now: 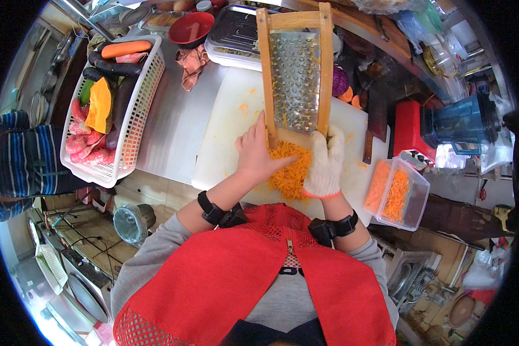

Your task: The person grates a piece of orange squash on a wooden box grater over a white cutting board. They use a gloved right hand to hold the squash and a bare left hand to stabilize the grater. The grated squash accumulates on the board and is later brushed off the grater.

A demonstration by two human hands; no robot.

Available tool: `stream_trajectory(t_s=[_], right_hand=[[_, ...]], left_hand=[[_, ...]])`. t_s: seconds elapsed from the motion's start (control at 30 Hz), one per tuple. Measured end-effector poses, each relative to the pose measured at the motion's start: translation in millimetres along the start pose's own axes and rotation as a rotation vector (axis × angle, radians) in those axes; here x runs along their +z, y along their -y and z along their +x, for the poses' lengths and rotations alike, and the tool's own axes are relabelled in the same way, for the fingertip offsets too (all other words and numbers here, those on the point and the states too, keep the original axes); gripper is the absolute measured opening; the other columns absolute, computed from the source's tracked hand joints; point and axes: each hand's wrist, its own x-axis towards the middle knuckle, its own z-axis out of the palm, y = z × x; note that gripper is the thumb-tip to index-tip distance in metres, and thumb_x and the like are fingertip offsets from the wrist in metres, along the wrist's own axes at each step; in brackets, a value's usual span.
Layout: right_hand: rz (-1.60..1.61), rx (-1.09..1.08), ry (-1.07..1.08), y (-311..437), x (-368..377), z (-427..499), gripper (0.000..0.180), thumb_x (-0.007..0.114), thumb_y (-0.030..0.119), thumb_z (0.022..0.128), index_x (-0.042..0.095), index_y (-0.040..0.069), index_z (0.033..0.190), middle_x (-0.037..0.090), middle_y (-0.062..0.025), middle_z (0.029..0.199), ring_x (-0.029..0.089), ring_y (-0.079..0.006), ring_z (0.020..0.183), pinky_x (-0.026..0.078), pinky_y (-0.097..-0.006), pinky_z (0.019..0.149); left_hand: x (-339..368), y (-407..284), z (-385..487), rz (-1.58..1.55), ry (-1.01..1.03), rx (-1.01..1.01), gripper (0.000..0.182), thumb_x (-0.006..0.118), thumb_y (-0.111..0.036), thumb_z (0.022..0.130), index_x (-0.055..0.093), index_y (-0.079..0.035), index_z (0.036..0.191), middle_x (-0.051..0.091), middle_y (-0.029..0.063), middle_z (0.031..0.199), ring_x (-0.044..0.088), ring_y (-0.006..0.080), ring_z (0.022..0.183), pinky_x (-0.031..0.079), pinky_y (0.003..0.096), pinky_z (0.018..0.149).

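A wooden-framed metal grater [295, 80] stands tilted over the white cutting board [225, 116]. Orange shreds, likely carrot [285, 173], form a pile below its lower end. My left hand [259, 151] is bare, with fingers spread; its index finger lies along the frame's left leg and its thumb reaches over the shreds. My right hand [324, 166] wears a white knitted glove and grips the lower right end of the frame. Part of the pile is hidden behind my hands.
A white plastic basket [132, 125] of vegetables stands at left. To the right are a cleaver [374, 116], a clear container [415, 205] with orange shreds, and a red-based blender [415, 129]. A red bowl [192, 28] and a lidded tray [233, 32] sit at the back.
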Motion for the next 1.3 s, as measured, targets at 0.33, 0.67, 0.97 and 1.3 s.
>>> stream_trajectory(t_s=[0.33, 0.67, 0.97, 1.3], right_hand=[[-0.095, -0.062, 0.025, -7.0, -45.1, 7.8, 0.019, 0.059, 0.013, 0.098, 0.061, -0.003, 0.108, 0.060, -0.0050, 0.097, 0.057, -0.0144, 0.086, 0.048, -0.0281, 0.078], [0.405, 0.739, 0.326, -49.8, -47.0, -14.2, 0.025, 0.060, 0.030, 0.099, 0.068, 0.007, 0.097, 0.055, 0.0031, 0.072, 0.055, -0.0095, 0.070, 0.043, -0.0270, 0.059], [0.618, 0.980, 0.209, -63.7, -39.8, -34.1, 0.029, 0.061, 0.025, 0.098, 0.065, 0.002, 0.116, 0.054, 0.0017, 0.077, 0.049, -0.0088, 0.064, 0.041, -0.0264, 0.056], [2.083, 1.135, 0.497, -49.5, -57.0, -40.2, 0.033, 0.056, 0.025, 0.101, 0.050, 0.003, 0.125, 0.047, -0.0035, 0.071, 0.039, -0.0109, 0.042, 0.033, -0.0237, 0.038]], left_hand=[[-10.0, 52.6, 8.7, -0.794, 0.479, -0.337, 0.080, 0.070, -0.042, 0.093, 0.033, -0.010, 0.157, 0.038, 0.0139, 0.156, 0.041, 0.0274, 0.136, 0.036, 0.0400, 0.109], [-32.5, 14.5, 1.4, -1.961, 0.533, -0.497, 0.115, 0.029, -0.095, 0.080, 0.015, -0.017, 0.163, 0.022, 0.0127, 0.166, 0.018, 0.0282, 0.153, 0.015, 0.0469, 0.123], [-28.8, 17.5, 7.1, -2.130, 0.552, -0.497, 0.120, 0.028, -0.099, 0.074, -0.007, -0.025, 0.163, -0.002, 0.0122, 0.170, -0.005, 0.0300, 0.156, -0.002, 0.0520, 0.124], [-32.4, 17.6, 5.2, -1.807, 0.478, -0.553, 0.120, 0.028, -0.098, 0.075, -0.011, -0.026, 0.162, -0.008, 0.0113, 0.170, -0.010, 0.0326, 0.156, -0.006, 0.0568, 0.122]])
